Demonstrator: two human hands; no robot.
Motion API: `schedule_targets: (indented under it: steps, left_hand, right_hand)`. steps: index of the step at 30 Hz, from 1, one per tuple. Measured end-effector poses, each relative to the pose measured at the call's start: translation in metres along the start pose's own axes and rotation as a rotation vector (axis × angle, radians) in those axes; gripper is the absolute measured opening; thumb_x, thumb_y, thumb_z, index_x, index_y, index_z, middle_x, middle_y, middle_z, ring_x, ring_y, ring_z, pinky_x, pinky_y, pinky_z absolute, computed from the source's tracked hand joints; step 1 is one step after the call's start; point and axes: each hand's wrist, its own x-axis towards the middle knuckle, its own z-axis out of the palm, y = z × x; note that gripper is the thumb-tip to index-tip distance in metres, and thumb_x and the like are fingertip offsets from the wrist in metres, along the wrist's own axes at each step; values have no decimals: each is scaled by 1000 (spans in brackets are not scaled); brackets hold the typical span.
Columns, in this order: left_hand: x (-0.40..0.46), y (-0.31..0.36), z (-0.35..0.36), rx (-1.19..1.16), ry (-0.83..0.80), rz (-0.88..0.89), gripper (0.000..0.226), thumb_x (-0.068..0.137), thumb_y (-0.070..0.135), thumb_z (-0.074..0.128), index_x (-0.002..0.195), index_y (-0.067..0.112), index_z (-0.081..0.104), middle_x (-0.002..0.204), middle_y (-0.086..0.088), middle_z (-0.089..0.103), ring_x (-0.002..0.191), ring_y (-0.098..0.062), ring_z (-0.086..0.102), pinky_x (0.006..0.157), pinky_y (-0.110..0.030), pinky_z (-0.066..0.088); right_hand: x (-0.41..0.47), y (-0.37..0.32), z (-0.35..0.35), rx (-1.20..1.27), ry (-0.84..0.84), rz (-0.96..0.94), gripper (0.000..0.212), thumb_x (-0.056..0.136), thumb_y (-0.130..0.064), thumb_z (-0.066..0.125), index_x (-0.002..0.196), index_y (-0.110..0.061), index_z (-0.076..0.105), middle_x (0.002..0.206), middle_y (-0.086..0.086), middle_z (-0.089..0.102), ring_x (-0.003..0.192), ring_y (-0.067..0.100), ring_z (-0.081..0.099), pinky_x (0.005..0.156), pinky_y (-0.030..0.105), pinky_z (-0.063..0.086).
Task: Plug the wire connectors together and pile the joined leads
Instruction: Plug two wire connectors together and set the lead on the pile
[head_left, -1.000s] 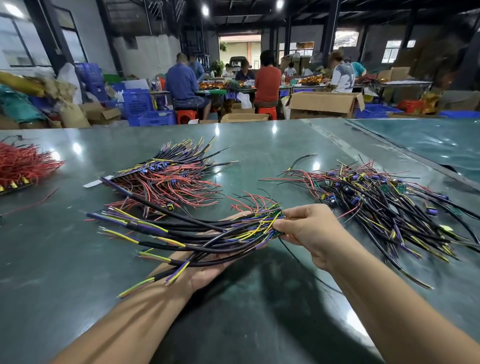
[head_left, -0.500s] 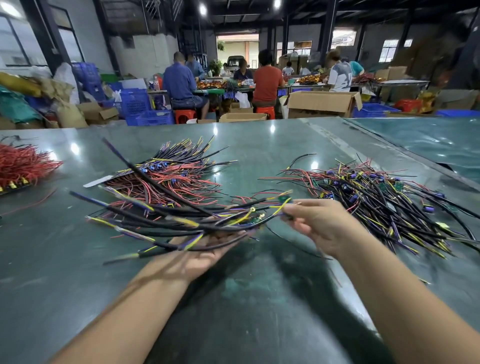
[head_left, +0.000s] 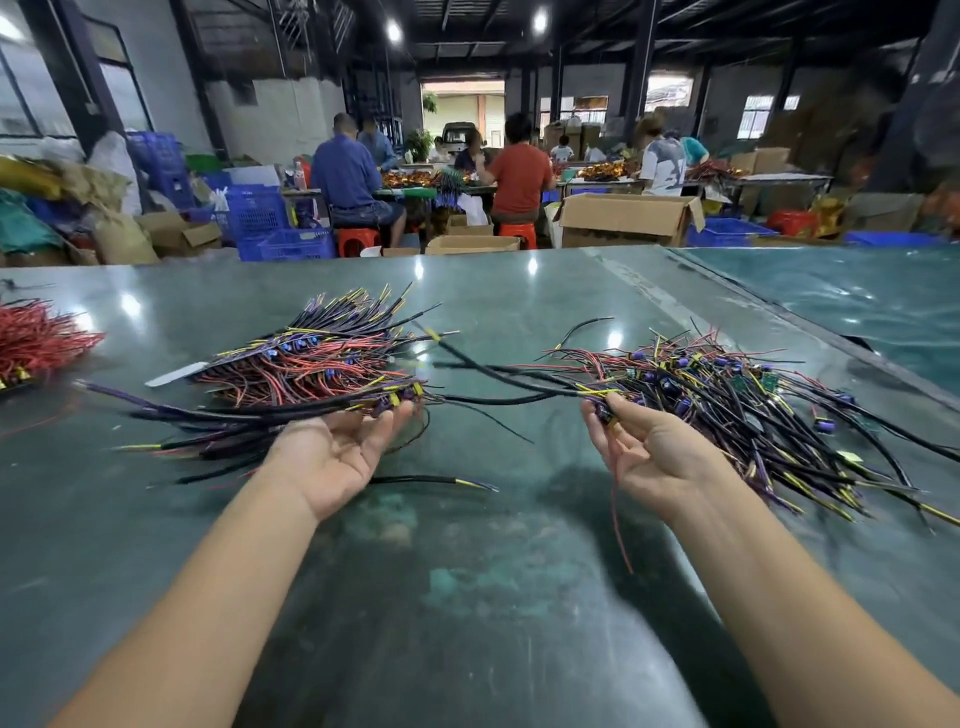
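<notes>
A bundle of black and purple leads lies across the fingertips of my left hand, which is palm up with flat fingers; the bundle is blurred and sticks out to the left, just in front of the left pile of leads. My right hand pinches a purple connector between thumb and forefinger. From it a black lead stretches left over the table and a thin red wire hangs down. The right pile of loose leads lies just beyond my right hand.
The green table is glossy. A heap of red wires sits at its far left, a white strip by the left pile, one loose black lead between my hands. People, cardboard boxes and blue crates stand beyond the far edge.
My hands have parted. The right hand let go of the bundle's end, moved right to the loose pile and now pinches one connector. The left hand carried the bundle toward the left pile.
</notes>
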Motion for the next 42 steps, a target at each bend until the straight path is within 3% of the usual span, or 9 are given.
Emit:
schedule_targets:
  steps: [5, 10, 14, 18, 23, 30, 35, 39, 42]
  left_hand:
    - [5, 6, -4, -225, 15, 77, 42, 95, -11, 15, 133, -18, 33, 134, -41, 34, 93, -44, 53, 62, -39, 57]
    - [-1, -3, -2, -298, -70, 173, 26, 100, 0, 33, 116, -15, 46, 127, -38, 47, 110, -40, 57, 84, -38, 55]
    - [0, -21, 0, -13, 24, 184, 49, 100, 36, 42, 99, -12, 50, 100, -28, 62, 81, -29, 67, 69, -29, 60]
    - [-3, -44, 8, 465, 208, 380, 13, 97, 10, 47, 90, 4, 54, 96, -15, 52, 82, -23, 55, 71, -29, 54]
    - [-20, -66, 11, 792, 129, 503, 15, 88, -1, 51, 76, 7, 51, 79, -12, 44, 82, -22, 44, 86, -33, 44]
    - [-30, -90, 20, 828, -241, 335, 24, 97, 19, 49, 93, 8, 70, 93, -1, 72, 82, -9, 63, 82, -24, 52]
    - [-25, -89, 13, 744, -195, 400, 18, 97, 14, 49, 95, 6, 66, 100, -15, 70, 89, -23, 61, 90, -38, 47]
    - [-20, -82, 10, 750, -204, 448, 21, 99, 8, 45, 89, 11, 63, 80, 0, 71, 69, -8, 65, 66, -20, 54]
    - [-17, -75, 5, 965, -174, 555, 21, 98, 5, 47, 87, 14, 63, 85, -3, 69, 71, -9, 66, 72, -29, 57]
  right_hand:
    - [-1, 3, 3, 210, -3, -17, 10, 92, -1, 54, 85, 6, 57, 86, 18, 62, 54, 24, 69, 61, 28, 58]
    - [-4, 17, 3, -54, -12, 17, 12, 91, -20, 59, 82, -13, 60, 73, -2, 58, 63, 10, 48, 60, 18, 40]
    - [-7, 30, 7, -83, -14, 9, 12, 91, -14, 58, 81, -10, 60, 78, 2, 57, 56, 6, 42, 55, 12, 39]
    - [-8, 45, 9, -145, -66, -54, 4, 92, -7, 56, 91, -7, 60, 82, 8, 56, 49, 6, 47, 46, 9, 45]
    - [-10, 64, 13, -197, -119, -229, 9, 92, 1, 55, 83, -1, 55, 78, 13, 62, 53, 7, 60, 55, 13, 52]
    - [-16, 82, 10, -457, -282, -449, 16, 89, 0, 59, 83, -11, 50, 71, 2, 68, 64, 11, 65, 66, 20, 53]
    - [-20, 86, 7, -722, -403, -497, 15, 88, -2, 61, 94, -16, 59, 80, -7, 70, 70, 5, 62, 64, 18, 49]
    - [-20, 86, 2, -1087, -243, -587, 32, 85, -17, 66, 108, -35, 53, 110, -13, 49, 83, -5, 52, 76, 8, 41]
    - [-20, 76, 3, -1059, -129, -763, 38, 81, -33, 59, 117, -28, 49, 108, -18, 40, 85, -12, 43, 78, 0, 31]
